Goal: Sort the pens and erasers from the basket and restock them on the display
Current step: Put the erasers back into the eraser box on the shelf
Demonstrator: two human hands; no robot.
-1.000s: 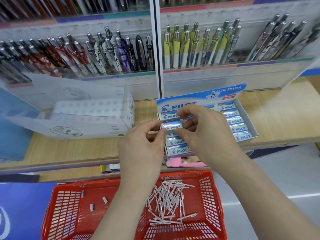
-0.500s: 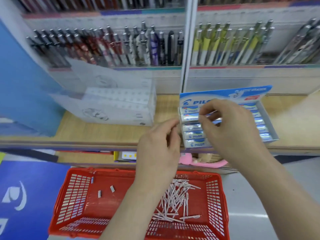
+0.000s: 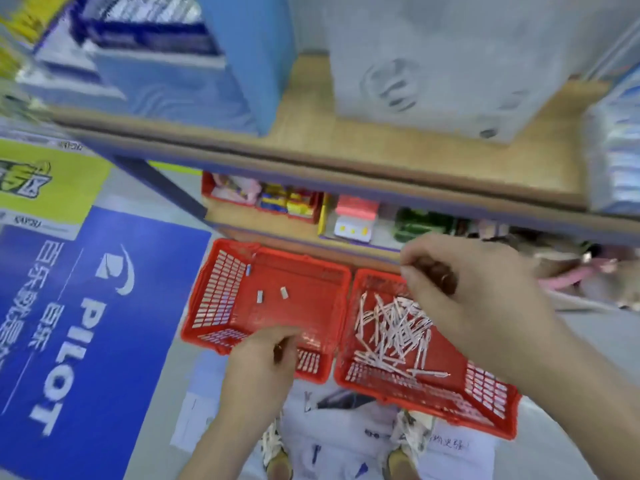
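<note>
Left hand [image 3: 266, 355], right hand [image 3: 467, 289] over basket [image 3: 211, 299]: fingers loosely curled, apparently empty. Erasers [image 3: 284, 292] small, likely light; pinch across long sides.

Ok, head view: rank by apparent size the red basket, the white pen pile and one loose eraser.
Red slatted plastic basket
Pile of thin white pens
Small white rectangular eraser; the second eraser looks the same size

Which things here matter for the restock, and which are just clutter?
Job: red basket, pile of pens, two erasers, wooden display shelf.
Lying about: blue Pilot sign, coloured packets on the lower shelf, grey box.
</note>
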